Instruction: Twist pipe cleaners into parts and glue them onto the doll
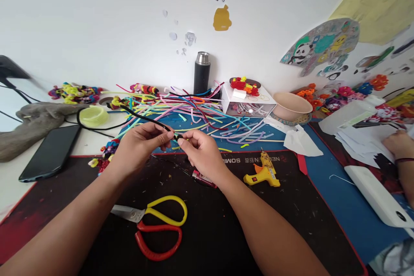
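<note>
My left hand (pixel 142 142) pinches a long black pipe cleaner (pixel 142 116) between thumb and fingers; its slack loops back to the left. Close beside it, my right hand (pixel 203 151) pinches the near end, where a small black piece with a bit of yellow shows; the fingertips hide most of it. Scissors (pixel 131 214) with one yellow and one red handle lie on the dark mat (pixel 210 233) below my hands. Under my right wrist is a red, lighter-like tube (pixel 203 178). A yellow glue gun (pixel 267 172) rests right of my right hand.
Loose coloured pipe cleaners (pixel 194 110) spread behind my hands. Behind them stand a black thermos (pixel 202 75), a box (pixel 250 102) and a pink bowl (pixel 293 105). A phone (pixel 50 153) lies left. Another person's hand (pixel 399 142) rests near papers at right, beyond a white device (pixel 377 194).
</note>
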Tool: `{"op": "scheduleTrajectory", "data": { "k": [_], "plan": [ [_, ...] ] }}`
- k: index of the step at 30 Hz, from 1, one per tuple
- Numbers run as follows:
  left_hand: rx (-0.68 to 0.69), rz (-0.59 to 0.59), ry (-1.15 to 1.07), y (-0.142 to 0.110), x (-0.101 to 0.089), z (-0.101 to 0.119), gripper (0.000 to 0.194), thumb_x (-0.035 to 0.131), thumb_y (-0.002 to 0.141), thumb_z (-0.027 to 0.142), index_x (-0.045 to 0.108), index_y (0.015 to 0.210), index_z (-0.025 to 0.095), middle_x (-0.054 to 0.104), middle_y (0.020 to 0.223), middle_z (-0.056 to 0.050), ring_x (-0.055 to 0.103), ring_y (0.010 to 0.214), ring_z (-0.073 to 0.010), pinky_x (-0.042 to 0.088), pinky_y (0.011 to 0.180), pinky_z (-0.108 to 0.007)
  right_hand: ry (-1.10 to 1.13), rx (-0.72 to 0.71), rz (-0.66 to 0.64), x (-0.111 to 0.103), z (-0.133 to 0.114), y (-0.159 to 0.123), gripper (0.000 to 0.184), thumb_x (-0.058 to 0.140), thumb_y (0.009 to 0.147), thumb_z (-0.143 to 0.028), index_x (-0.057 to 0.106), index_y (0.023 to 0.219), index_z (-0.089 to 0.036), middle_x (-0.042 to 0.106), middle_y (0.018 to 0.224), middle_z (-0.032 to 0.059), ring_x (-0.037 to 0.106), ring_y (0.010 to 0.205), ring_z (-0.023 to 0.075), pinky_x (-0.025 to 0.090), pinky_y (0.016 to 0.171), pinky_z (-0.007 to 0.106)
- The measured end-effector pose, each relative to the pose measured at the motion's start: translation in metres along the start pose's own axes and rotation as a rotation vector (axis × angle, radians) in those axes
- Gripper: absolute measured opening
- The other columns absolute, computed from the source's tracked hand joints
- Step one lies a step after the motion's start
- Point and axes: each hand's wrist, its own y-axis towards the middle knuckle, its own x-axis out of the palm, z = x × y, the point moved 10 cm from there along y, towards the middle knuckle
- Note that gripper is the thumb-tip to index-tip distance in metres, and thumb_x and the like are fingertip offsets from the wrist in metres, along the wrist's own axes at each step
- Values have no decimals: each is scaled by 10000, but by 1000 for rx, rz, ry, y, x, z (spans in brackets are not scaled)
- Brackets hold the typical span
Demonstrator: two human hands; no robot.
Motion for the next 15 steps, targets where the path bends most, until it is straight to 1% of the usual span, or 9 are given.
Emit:
{"op": "scheduleTrajectory", "data": {
  "k": [2,4,7,11,15],
  "plan": [
    [-32,-3,-71,1,2,-6,348,1008,680,487,812,734,205,750,687,-51,660,641,-192,513,615,-286,61,6,14,-2,-1,0,249,728,936,-485,662,977,-248,526,619,-73,454,478,125,341,476,266],
    [-56,-30,-129,1,7,-10,332,1019,670,461,831,759,203,759,701,-53,676,651,-194,523,623,-287,122,11,24,-3,-1,1,270,736,922,-496,659,962,-240,533,612,-79,443,446,109,329,446,256],
    [-76,-68,-197,-1,15,-11,332,1041,641,425,847,792,202,770,741,-51,698,683,-196,540,633,-281,199,10,40,-5,-2,3,282,731,914,-498,645,945,-231,544,596,-88,436,410,93,311,417,247],
    [-105,-107,-253,-4,24,-14,346,1047,644,428,849,801,192,778,774,-63,708,712,-203,541,601,-271,217,7,55,-8,-1,4,297,735,916,-507,640,945,-227,537,573,-96,447,406,92,324,419,242],
    [-144,-64,-286,-1,18,-25,394,1068,597,434,850,819,192,769,752,-52,696,678,-186,551,627,-270,193,38,22,-4,2,3,286,725,936,-502,658,969,-226,563,621,-80,440,414,92,314,427,249]
  ]
}}
